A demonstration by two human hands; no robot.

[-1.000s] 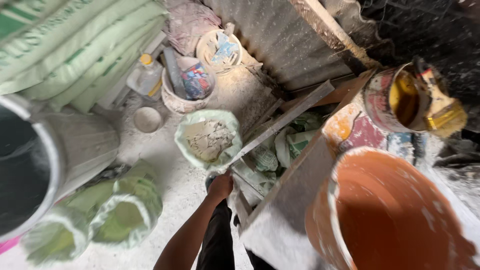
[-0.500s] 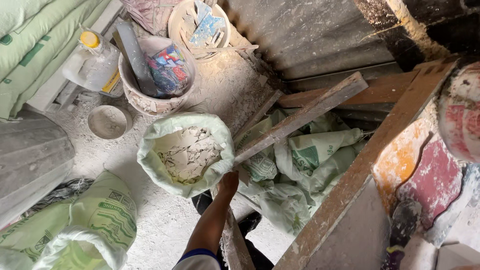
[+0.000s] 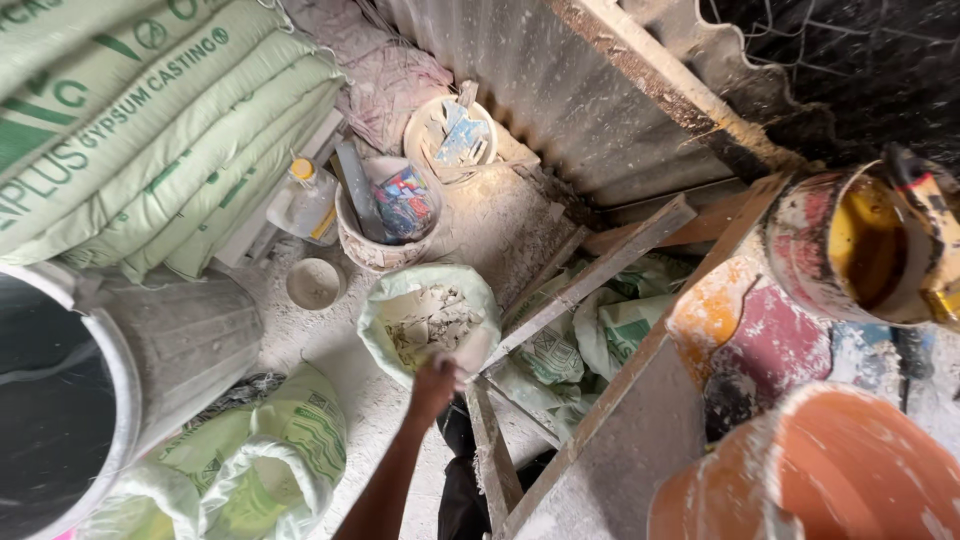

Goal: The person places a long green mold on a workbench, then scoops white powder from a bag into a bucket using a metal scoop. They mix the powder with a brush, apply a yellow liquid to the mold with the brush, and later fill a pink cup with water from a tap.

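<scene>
Head view: hand point(image 3: 432, 378) grips open sack point(image 3: 395, 330) rim beside wooden frame point(image 3: 590, 280).

The fingers of the reaching hand point(image 3: 432, 377) are lost against the rim of the open sack point(image 3: 385, 330), so its grip cannot be told. The other hand is out of view. The orange bucket point(image 3: 850, 480) and grey drum point(image 3: 150, 350) are cut off by the edges.
</scene>
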